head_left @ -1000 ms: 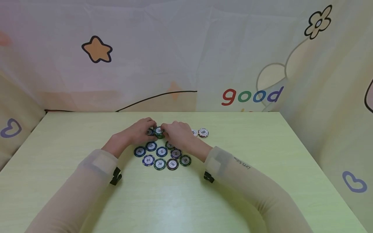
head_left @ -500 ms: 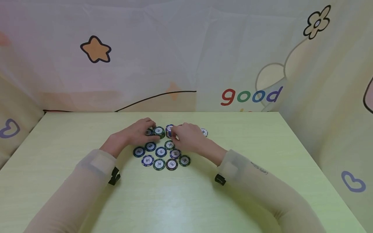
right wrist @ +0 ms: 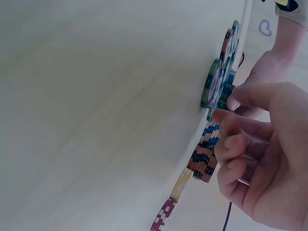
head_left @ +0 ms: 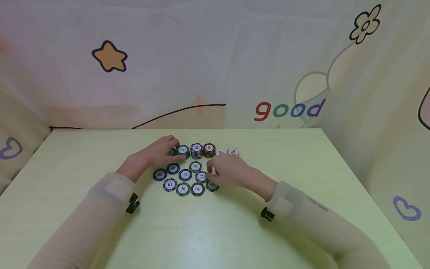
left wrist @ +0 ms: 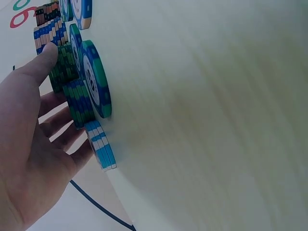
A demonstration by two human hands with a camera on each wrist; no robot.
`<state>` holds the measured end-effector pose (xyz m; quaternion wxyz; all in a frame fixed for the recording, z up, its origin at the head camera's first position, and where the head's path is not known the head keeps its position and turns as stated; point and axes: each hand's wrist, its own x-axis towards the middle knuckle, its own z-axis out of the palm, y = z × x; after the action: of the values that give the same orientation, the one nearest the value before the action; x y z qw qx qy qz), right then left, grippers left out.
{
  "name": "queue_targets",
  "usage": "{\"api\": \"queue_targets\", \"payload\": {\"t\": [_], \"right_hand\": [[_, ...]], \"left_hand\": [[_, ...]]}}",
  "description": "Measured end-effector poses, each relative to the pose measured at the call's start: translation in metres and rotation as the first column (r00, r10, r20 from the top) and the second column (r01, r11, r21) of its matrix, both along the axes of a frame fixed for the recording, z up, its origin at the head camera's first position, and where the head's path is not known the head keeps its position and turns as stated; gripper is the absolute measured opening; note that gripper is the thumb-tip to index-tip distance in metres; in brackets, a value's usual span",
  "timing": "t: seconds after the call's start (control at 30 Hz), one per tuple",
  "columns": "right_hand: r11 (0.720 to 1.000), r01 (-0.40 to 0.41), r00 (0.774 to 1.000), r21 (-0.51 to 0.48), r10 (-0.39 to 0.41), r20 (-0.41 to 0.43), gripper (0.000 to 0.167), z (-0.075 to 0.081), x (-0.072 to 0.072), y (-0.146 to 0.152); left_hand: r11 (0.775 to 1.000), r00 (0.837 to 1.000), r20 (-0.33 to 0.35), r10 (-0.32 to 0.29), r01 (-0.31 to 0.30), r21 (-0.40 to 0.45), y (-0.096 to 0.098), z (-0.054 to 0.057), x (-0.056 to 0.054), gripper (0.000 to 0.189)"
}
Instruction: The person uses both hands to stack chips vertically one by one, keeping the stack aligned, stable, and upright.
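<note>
In the head view, my left hand lies around the left end of a row of poker chip stacks. Its thumb stretches along the near side of the green stack, with the other fingers behind. The left wrist view shows the fingers behind a green and blue stack and a light blue stack. My right hand hovers with bent fingers by the purple "10" chip, partly covering a green chip. Nothing shows between its fingertips in the right wrist view.
Blue and brown-orange stacks continue the row, followed by yellow and maroon stacks. Several loose chips, among them a "20", lie flat nearer on the table. A printed curtain hangs behind.
My right hand has moved from the blue and brown-orange stacks toward me and to the right, over the loose chips, uncovering those stacks. The left hand has stayed in place.
</note>
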<state>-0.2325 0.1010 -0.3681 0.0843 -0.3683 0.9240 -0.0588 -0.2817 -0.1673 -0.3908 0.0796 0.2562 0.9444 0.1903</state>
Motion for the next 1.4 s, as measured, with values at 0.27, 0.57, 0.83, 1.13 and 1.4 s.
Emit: {"api": "queue_targets", "payload": {"t": [0.27, 0.57, 0.83, 1.13, 1.4], "right_hand": [[0.998, -0.054, 0.997, 0.042, 0.051, 0.065, 0.037, 0.008, 0.011, 0.006], [0.992, -0.043, 0.990, 0.120, 0.026, 0.136, 0.038, 0.011, 0.013, 0.008], [0.995, -0.042, 0.991, 0.095, 0.029, 0.131, 0.033, 0.007, 0.012, 0.009], [0.996, -0.026, 0.990, 0.086, 0.014, 0.140, 0.029, 0.006, 0.014, 0.008], [0.997, -0.035, 0.987, 0.073, 0.023, 0.159, 0.030, 0.004, 0.013, 0.010]], "left_hand": [[1.000, 0.999, -0.046, -0.019, 0.018, -0.023, 0.003, 0.001, 0.000, 0.056], [0.999, 0.998, -0.058, -0.019, 0.017, -0.033, 0.003, 0.000, 0.002, 0.056], [0.999, 0.998, -0.057, -0.024, 0.022, -0.024, 0.001, -0.001, 0.001, 0.051], [1.000, 0.999, -0.051, -0.017, 0.016, -0.024, 0.000, -0.001, 0.000, 0.051], [1.000, 0.999, -0.032, 0.000, 0.000, -0.022, 0.000, 0.000, 0.001, 0.052]]}}
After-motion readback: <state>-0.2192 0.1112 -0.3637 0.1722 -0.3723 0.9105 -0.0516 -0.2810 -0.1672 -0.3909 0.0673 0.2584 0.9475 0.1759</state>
